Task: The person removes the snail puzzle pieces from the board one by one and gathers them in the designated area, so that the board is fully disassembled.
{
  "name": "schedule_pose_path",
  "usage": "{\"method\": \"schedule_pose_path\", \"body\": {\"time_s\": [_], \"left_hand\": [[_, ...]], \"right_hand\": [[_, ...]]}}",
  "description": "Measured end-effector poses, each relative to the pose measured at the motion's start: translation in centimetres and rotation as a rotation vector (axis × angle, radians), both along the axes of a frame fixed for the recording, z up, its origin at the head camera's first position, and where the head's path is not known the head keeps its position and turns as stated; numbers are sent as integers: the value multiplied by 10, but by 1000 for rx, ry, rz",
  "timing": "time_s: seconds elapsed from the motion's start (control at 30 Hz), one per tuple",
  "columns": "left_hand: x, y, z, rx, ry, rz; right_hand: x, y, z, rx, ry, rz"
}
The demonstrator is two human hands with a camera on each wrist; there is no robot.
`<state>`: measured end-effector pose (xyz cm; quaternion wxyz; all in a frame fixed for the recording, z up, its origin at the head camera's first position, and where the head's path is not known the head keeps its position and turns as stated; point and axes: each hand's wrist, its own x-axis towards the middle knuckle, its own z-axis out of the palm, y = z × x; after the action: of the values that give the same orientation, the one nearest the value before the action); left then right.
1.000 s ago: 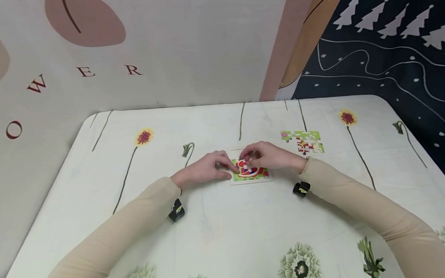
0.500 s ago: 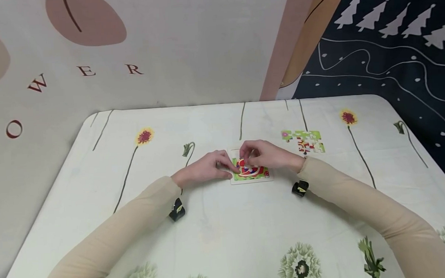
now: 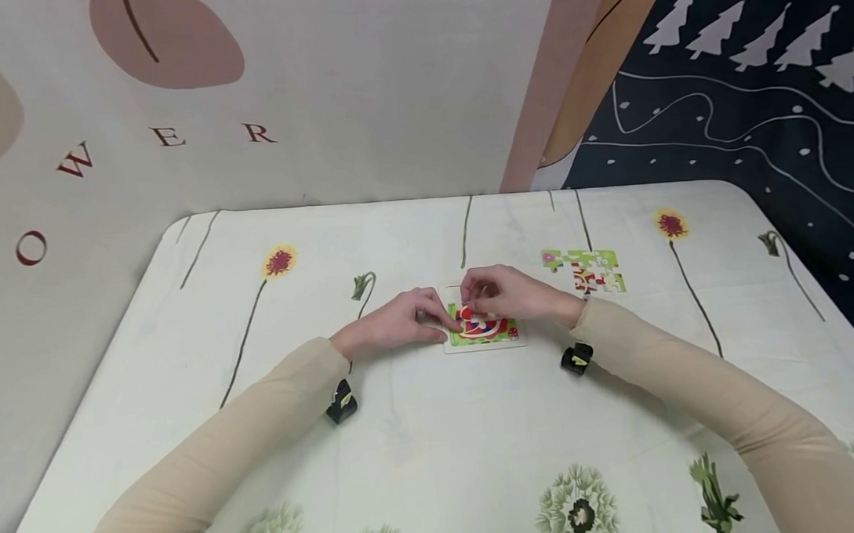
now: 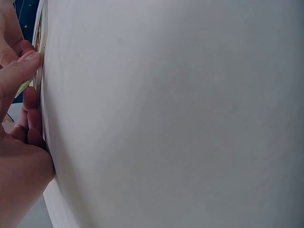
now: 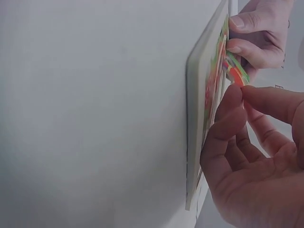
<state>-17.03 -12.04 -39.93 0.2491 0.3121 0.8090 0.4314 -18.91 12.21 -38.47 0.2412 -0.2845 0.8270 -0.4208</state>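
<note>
A small jigsaw board [image 3: 488, 347] with a pale border lies on the table, its lower part filled with a red, white and green picture. My left hand [image 3: 406, 319] rests at its left side, the index finger on the picture and the thumb close to the edge. Over the upper part, my right hand [image 3: 510, 290] pinches a jigsaw piece [image 5: 236, 72] between thumb and index finger. That piece is tilted up from the board in the right wrist view, showing orange and green. My right fingers hide part of the board's upper area.
Several loose jigsaw pieces [image 3: 592, 258], green and red, lie flat beyond my right wrist. The white tablecloth [image 3: 405, 448] has printed flowers and stems. A patterned cloth backdrop [image 3: 366, 143] rises behind the table's far edge.
My right hand has shifted very slightly away from me over the board, still pinching the piece. The left hand stays in place on the board's left side.
</note>
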Motion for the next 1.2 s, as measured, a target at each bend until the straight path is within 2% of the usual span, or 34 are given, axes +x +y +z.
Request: {"method": "schedule_pose_path", "body": {"time_s": [0.67, 1.2], "left_hand": [[0, 0, -2, -11, 1, 6], [1, 1, 2, -10, -3, 11]], "right_hand": [[3, 23, 0, -21, -31, -74], [3, 48, 0, -24, 28, -135]]}}
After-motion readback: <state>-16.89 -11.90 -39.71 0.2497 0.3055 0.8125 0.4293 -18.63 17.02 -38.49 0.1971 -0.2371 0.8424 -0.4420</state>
